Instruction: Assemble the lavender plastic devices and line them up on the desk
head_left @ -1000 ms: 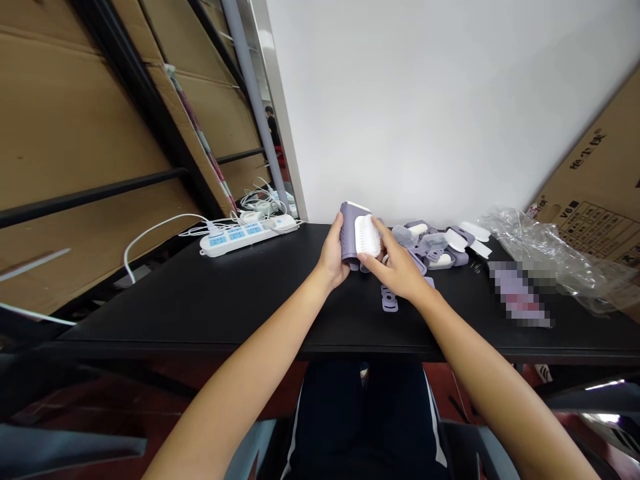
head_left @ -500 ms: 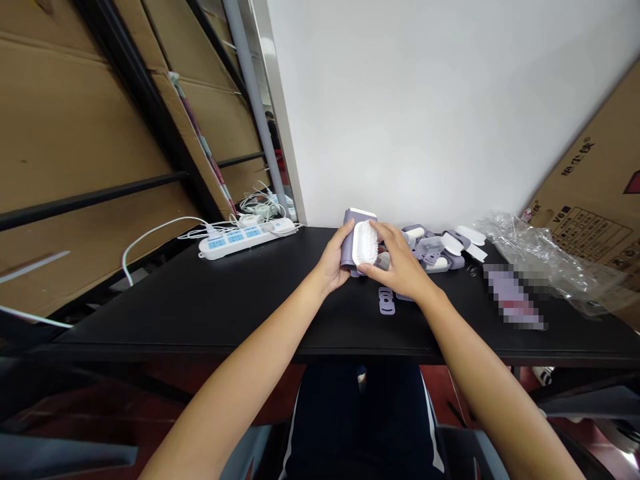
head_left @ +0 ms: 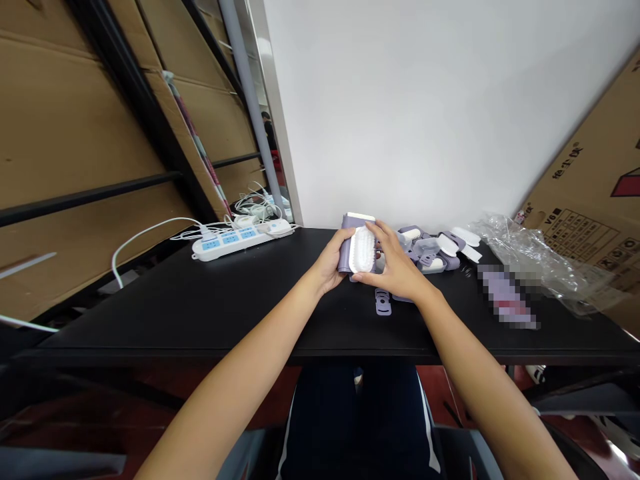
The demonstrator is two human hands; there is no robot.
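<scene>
Over the black table, my left hand [head_left: 330,262] is wrapped round the left side of a purple box-like case [head_left: 345,248] with a white top edge. My right hand [head_left: 397,267] grips an oval white brush piece [head_left: 362,250] by its right side, thumb below and fingers above. The piece lies against the front of the case, its bristly rim and pale middle facing me. Whether it is fastened there I cannot tell. Just below the hands lies a flat purple slotted plate [head_left: 383,302]. Behind my right hand is a pile of purple and white parts [head_left: 430,250].
A white power strip [head_left: 240,240] with tangled cables lies at the left back. Clear plastic bags [head_left: 540,257] and a partly blurred purple item [head_left: 507,297] are on the right. A large carton [head_left: 590,193] leans there, and a white wall [head_left: 400,113] rises behind.
The white brush piece has turned, so its bristly rim and middle face me more. My right fingers have shifted round it. The whole view has moved slightly.
</scene>
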